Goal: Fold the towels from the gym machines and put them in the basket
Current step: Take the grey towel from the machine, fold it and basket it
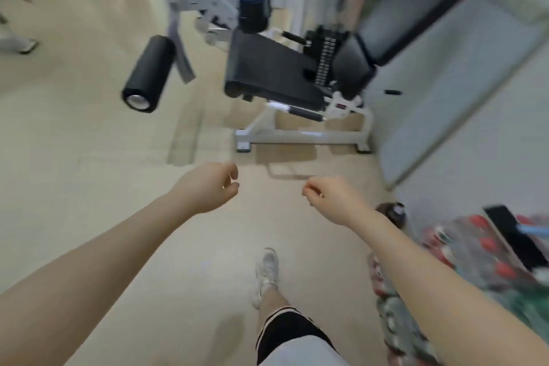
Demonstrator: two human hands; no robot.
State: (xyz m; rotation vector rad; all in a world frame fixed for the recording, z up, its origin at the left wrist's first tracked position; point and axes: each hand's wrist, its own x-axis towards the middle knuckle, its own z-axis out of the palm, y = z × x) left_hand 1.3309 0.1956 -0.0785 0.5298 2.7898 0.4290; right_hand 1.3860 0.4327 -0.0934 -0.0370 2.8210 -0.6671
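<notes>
A dark towel (pixel 267 68) lies draped over the seat of a gym machine (pixel 303 137) ahead of me. My left hand (pixel 208 187) and my right hand (pixel 329 196) hang in front of me above the floor, a short way before the machine. Both have loosely curled fingers and hold nothing. No basket is in view.
A black foam roller pad (pixel 148 74) sticks out at the left of the machine. A black padded backrest (pixel 416 9) leans toward the wall on the right. Packs of bottles with red caps (pixel 475 246) and a dark bottle (pixel 392 214) sit on the floor at right.
</notes>
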